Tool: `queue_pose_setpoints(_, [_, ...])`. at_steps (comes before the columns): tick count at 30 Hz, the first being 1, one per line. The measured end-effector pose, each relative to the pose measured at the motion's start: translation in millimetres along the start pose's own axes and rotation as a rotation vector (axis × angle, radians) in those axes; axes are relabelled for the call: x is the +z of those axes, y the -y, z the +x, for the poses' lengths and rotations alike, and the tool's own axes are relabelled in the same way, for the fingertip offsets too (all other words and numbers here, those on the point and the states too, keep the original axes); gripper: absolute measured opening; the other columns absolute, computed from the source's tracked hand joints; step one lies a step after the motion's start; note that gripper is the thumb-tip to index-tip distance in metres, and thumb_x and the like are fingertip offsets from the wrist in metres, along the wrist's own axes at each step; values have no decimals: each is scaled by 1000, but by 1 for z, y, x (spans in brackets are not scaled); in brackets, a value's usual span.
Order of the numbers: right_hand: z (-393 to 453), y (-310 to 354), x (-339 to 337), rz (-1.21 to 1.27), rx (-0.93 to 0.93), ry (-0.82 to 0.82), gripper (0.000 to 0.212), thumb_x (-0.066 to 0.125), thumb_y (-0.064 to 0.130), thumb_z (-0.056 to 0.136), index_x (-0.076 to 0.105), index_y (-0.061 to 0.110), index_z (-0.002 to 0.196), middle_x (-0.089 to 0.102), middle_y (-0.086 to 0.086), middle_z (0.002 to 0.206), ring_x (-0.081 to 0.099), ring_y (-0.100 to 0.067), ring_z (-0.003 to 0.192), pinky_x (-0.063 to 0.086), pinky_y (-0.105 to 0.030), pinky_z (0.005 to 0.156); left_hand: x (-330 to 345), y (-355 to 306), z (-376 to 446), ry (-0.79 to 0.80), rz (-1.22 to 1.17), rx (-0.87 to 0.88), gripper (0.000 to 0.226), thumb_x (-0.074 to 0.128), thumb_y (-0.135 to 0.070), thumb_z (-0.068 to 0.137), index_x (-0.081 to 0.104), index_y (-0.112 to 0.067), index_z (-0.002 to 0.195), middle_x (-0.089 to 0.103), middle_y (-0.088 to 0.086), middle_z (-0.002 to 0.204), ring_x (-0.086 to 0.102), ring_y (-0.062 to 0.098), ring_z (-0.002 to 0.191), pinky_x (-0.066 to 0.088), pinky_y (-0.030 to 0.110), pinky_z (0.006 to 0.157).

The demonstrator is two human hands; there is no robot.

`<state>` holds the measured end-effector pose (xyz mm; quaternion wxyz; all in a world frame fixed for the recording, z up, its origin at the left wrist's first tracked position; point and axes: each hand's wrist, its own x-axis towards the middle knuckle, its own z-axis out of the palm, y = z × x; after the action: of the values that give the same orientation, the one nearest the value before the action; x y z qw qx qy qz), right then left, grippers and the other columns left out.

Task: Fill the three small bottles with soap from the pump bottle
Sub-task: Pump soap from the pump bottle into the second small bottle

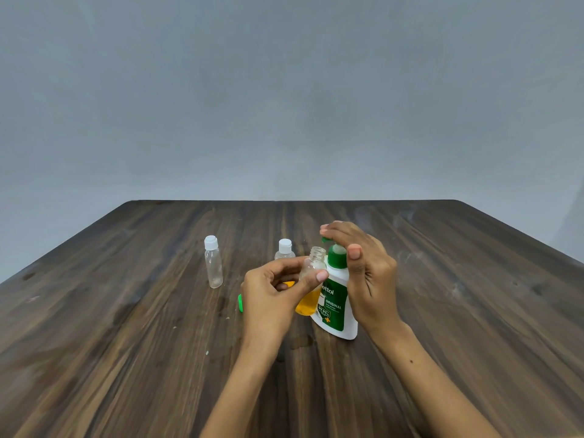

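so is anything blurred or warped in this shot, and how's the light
Head view: soft, even light with no hard shadows; the dark wooden table smears toward the near corners, wide-angle stretch; the clear uncapped small bottle with orange soap and the white pump bottle look fairly sharp; both hands slightly soft.

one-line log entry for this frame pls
left hand: holds open small bottle, part full | right hand: on pump bottle head | two capped bottles: look empty
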<state>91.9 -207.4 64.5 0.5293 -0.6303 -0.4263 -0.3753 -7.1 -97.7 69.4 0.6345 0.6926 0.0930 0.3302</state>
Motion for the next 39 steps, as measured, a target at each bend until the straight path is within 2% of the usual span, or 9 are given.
queue_pose_setpoints(7, [0,0,1,-11,-9,-1,64,21,47,105,71,7,107,69,0,114,58,-14,119,46,-37,96,2,-5,0,-1,-9,-8,32,89,-36,58,76,-28,86,77,-5,87,73,14,87,54,51,91])
queue_pose_setpoints(12, [0,-1,1,-20,-9,-8,64,22,47,105,72,8,104,69,2,112,61,-13,115,47,-38,94,3,-6,0,0,-1,-11,35,81,-38,57,76,-26,89,77,-6,87,73,10,86,56,47,90])
queue_pose_setpoints(17, [-2,-3,2,-10,-7,-24,62,24,45,105,73,7,99,70,4,106,64,-12,107,49,-46,88,7,-5,1,-9,14,-15,41,82,-38,58,77,-20,94,77,-3,88,73,13,87,56,48,89])
queue_pose_setpoints(22, [1,-4,0,-16,-14,-10,62,23,44,105,72,7,104,70,2,112,62,-12,113,48,-45,91,5,-8,0,-6,17,-13,41,82,-37,58,77,-19,94,77,-3,88,73,13,86,57,47,88])
queue_pose_setpoints(32, [-4,-2,2,-1,16,-23,63,24,47,104,73,7,100,71,1,107,64,-14,107,49,-48,88,4,-6,0,5,13,-15,37,81,-39,58,77,-24,91,77,-5,88,73,11,87,56,47,89])
queue_pose_setpoints(39, [4,0,3,-1,-6,-47,63,23,46,105,73,8,100,70,5,107,64,-12,108,49,-44,89,2,-4,1,-4,11,-19,35,82,-37,59,77,-24,90,77,-5,88,73,12,87,55,48,91])
